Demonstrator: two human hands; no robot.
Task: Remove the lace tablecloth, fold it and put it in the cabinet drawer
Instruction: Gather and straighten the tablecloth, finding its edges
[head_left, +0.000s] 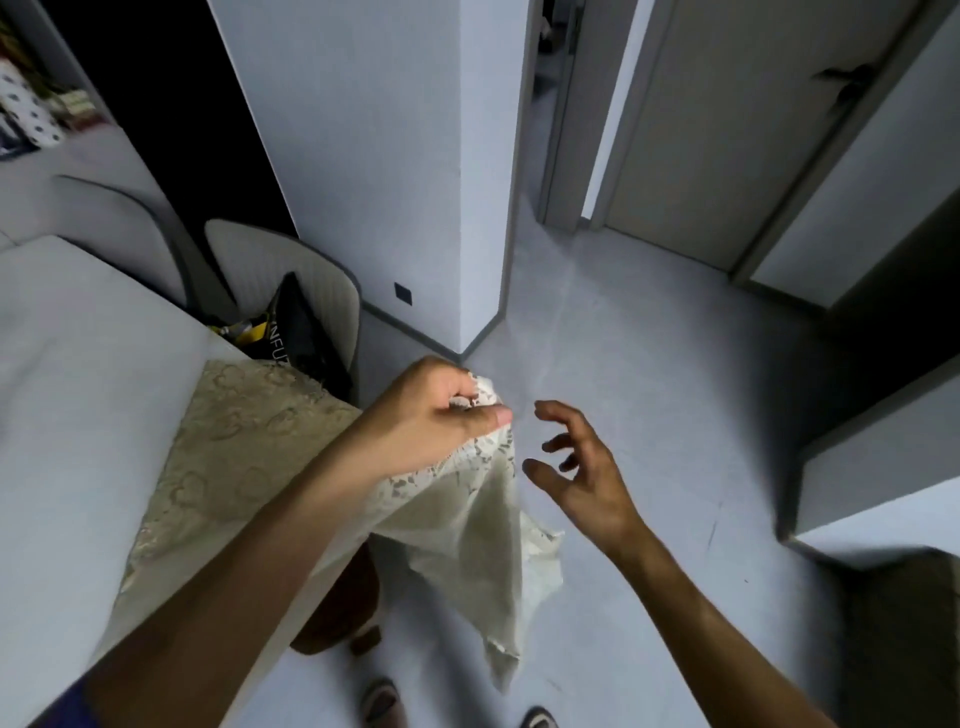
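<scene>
A: Head view, starting big: what fills the frame?

B: Pale floor (649, 364) across the middle and right, a white wall corner (395, 171) ahead, and a closed door (727, 119) with a dark handle at upper right. On the left is the white surface (78, 374).

A: And on it?

B: A beige lace tablecloth (228, 457) with heart shapes lies on the near corner of the surface, its edge draping over the side. Behind the surface stands a pale chair (291, 270) with a dark bag (301, 332) on its seat.

A: The hands?

B: The left hand (436, 415) is closed on a bunched white lace cloth (478, 530), which hangs down off the surface's edge, above the floor. The right hand (576, 467) is empty, fingers spread and curled, just beside that cloth without touching it.

A: Anything smaller?

B: Two slippered feet (382, 704) at the bottom edge.
</scene>
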